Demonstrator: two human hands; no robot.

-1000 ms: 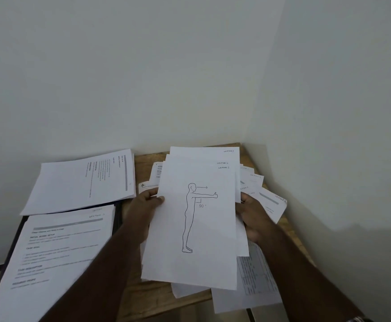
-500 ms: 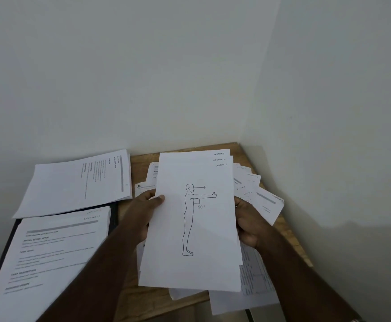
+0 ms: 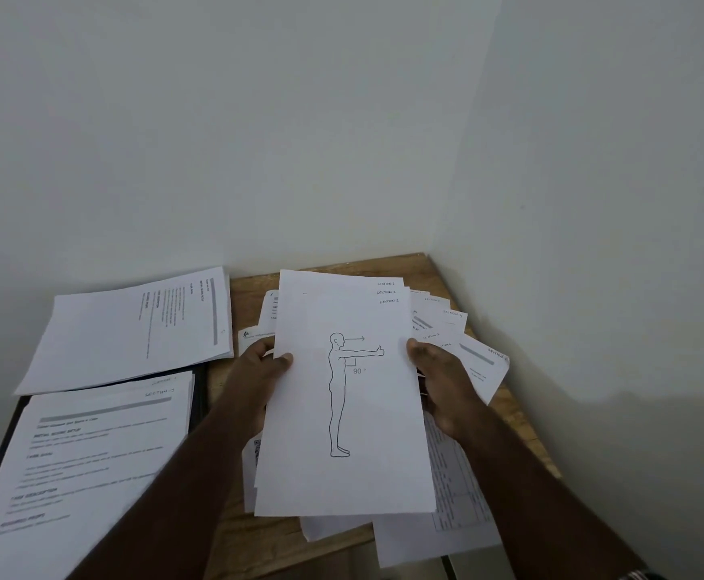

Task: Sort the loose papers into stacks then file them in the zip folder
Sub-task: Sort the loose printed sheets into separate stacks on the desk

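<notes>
Nearest the camera, both forearms reach in from the bottom edge, which cuts them off, and only a scrap of patterned sleeve (image 3: pixel 635 575) shows at the right wrist. The left hand (image 3: pixel 258 383) and right hand (image 3: pixel 446 387) hold a small stack (image 3: pixel 341 412) between them, clear of the desk (image 3: pixel 249 533): the left grip is clamped on the stack's left edge, thumb on top and fingers hidden behind the paper; the right grip is clamped on its right edge, with most of the fingers also hidden behind. The top sheet shows a line drawing of a standing figure with one arm held out and "90°" printed beside it; above it the top edges of two more sheets peek out, each with a small handwritten label that looks like "section 1" but is hard to read. Under and just beyond the right hand, loose papers (image 3: pixel 467 517) lie fanned over the desk, partly hidden by the stack, the nearest one hanging over the near desk edge. Left of the left hand, a sorted pile (image 3: pixel 90 454) of printed pages lies on a dark folder (image 3: pixel 200 395), of which only thin edges show, so I cannot tell whether it is zipped or holds anything. Beyond that, a second pile (image 3: pixel 132 328) lies turned sideways, its text too small to read. Farthest off, the desk's corner meets two plain walls (image 3: pixel 341 119).
</notes>
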